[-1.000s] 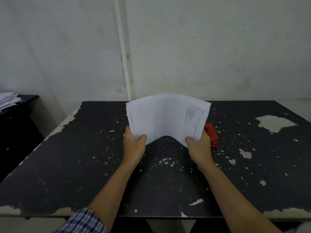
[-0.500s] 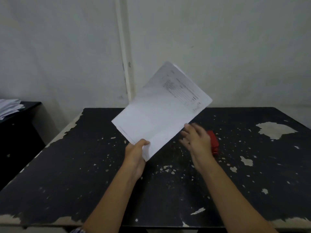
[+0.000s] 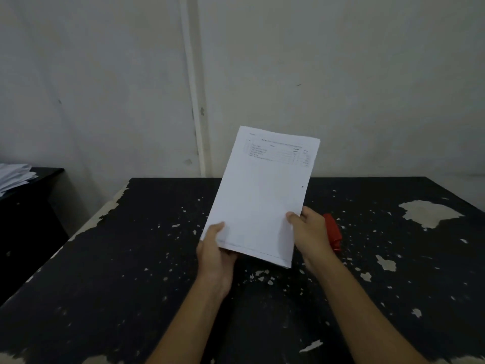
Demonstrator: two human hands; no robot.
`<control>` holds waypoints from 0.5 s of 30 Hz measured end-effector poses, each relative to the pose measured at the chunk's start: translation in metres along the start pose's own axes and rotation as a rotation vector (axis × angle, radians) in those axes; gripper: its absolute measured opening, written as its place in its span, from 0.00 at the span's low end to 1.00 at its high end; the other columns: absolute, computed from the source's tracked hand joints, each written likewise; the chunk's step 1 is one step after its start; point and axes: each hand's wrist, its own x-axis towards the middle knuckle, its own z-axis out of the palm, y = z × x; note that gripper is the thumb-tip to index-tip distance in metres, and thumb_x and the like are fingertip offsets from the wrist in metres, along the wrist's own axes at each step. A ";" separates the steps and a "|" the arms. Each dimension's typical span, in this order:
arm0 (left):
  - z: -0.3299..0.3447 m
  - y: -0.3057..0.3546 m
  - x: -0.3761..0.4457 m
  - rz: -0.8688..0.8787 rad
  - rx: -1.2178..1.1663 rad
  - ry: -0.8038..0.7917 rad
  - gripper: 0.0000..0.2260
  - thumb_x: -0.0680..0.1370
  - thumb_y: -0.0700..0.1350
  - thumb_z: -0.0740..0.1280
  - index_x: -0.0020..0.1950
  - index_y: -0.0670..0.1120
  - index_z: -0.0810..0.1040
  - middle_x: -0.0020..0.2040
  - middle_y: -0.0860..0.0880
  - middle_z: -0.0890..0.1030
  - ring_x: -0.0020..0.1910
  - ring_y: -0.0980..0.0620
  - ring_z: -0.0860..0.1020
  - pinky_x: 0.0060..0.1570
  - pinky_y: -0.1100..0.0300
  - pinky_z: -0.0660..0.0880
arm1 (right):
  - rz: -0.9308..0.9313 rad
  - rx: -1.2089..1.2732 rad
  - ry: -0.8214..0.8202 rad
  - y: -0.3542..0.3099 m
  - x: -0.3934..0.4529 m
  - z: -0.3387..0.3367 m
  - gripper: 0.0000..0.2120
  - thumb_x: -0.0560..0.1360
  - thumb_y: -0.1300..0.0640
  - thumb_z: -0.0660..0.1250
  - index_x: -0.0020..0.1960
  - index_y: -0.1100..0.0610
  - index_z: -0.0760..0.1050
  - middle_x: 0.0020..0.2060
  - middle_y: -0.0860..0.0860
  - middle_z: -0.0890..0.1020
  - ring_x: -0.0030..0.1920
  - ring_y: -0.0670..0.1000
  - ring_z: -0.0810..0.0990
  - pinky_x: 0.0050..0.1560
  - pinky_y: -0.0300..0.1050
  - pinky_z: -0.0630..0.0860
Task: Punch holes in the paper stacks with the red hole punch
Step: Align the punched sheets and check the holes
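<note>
A white paper stack [image 3: 259, 195] is held upright above the table, printed side toward me, with a small table of text near its top. My left hand [image 3: 215, 254] grips its lower left corner. My right hand [image 3: 312, 236] grips its lower right edge, thumb on the front. A small dark hole shows near the stack's right edge. The red hole punch [image 3: 332, 233] lies on the table just right of my right hand, partly hidden by it.
The black table [image 3: 126, 271] has chipped paint with pale patches. A second dark surface at the far left carries another pile of white papers [image 3: 13, 177]. A pale wall with a vertical pipe [image 3: 195, 101] stands behind the table.
The stack was bent between both hands, then swung up in my left hand alone. Now it is straight and upright, and my right hand has taken hold of its right edge again.
</note>
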 end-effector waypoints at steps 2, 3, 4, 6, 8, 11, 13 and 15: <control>-0.009 0.022 0.010 -0.020 0.069 -0.046 0.15 0.78 0.49 0.67 0.58 0.42 0.84 0.55 0.43 0.87 0.52 0.42 0.83 0.54 0.46 0.77 | 0.012 -0.075 -0.038 -0.006 0.006 -0.011 0.10 0.84 0.60 0.65 0.62 0.51 0.81 0.51 0.41 0.84 0.53 0.43 0.81 0.49 0.39 0.77; -0.013 0.031 0.016 -0.025 0.148 -0.062 0.14 0.78 0.50 0.67 0.57 0.43 0.85 0.54 0.44 0.87 0.52 0.42 0.84 0.55 0.46 0.77 | 0.014 -0.113 -0.058 -0.009 0.009 -0.016 0.11 0.84 0.60 0.65 0.64 0.52 0.81 0.51 0.42 0.83 0.52 0.42 0.80 0.47 0.37 0.75; -0.016 0.038 0.020 -0.020 0.260 -0.077 0.14 0.78 0.49 0.68 0.58 0.44 0.85 0.54 0.46 0.88 0.53 0.43 0.85 0.57 0.46 0.78 | 0.018 -0.151 -0.078 -0.011 0.012 -0.019 0.12 0.84 0.60 0.65 0.64 0.53 0.81 0.52 0.43 0.84 0.51 0.42 0.80 0.46 0.37 0.75; -0.018 0.045 0.029 0.025 0.511 -0.102 0.10 0.80 0.44 0.69 0.60 0.45 0.85 0.54 0.46 0.88 0.54 0.44 0.86 0.58 0.46 0.81 | 0.034 -0.217 -0.130 -0.012 0.018 -0.022 0.12 0.84 0.60 0.64 0.64 0.54 0.81 0.55 0.46 0.84 0.52 0.45 0.82 0.47 0.39 0.77; -0.021 0.047 0.038 0.054 0.709 -0.110 0.08 0.79 0.41 0.71 0.57 0.45 0.85 0.52 0.47 0.88 0.53 0.46 0.86 0.54 0.48 0.83 | 0.044 -0.266 -0.197 -0.009 0.023 -0.020 0.12 0.84 0.61 0.64 0.63 0.54 0.82 0.57 0.48 0.86 0.54 0.49 0.84 0.55 0.46 0.81; -0.023 0.046 0.053 0.053 0.900 -0.150 0.08 0.77 0.41 0.74 0.56 0.46 0.86 0.53 0.50 0.88 0.53 0.48 0.86 0.55 0.51 0.82 | 0.039 -0.306 -0.269 -0.002 0.031 -0.010 0.14 0.84 0.63 0.63 0.63 0.51 0.82 0.57 0.46 0.85 0.56 0.50 0.83 0.58 0.47 0.80; -0.024 0.045 0.064 0.060 0.940 -0.132 0.09 0.76 0.41 0.75 0.56 0.46 0.86 0.53 0.52 0.88 0.53 0.50 0.86 0.54 0.54 0.81 | 0.042 -0.311 -0.281 0.003 0.038 -0.003 0.14 0.83 0.63 0.63 0.62 0.51 0.82 0.55 0.43 0.84 0.55 0.49 0.83 0.56 0.45 0.80; -0.023 0.044 0.075 0.060 0.926 -0.107 0.09 0.76 0.40 0.75 0.55 0.46 0.86 0.52 0.51 0.88 0.53 0.49 0.85 0.53 0.54 0.81 | 0.060 -0.327 -0.270 0.009 0.051 0.005 0.13 0.83 0.63 0.63 0.62 0.53 0.82 0.55 0.45 0.85 0.55 0.50 0.84 0.59 0.50 0.81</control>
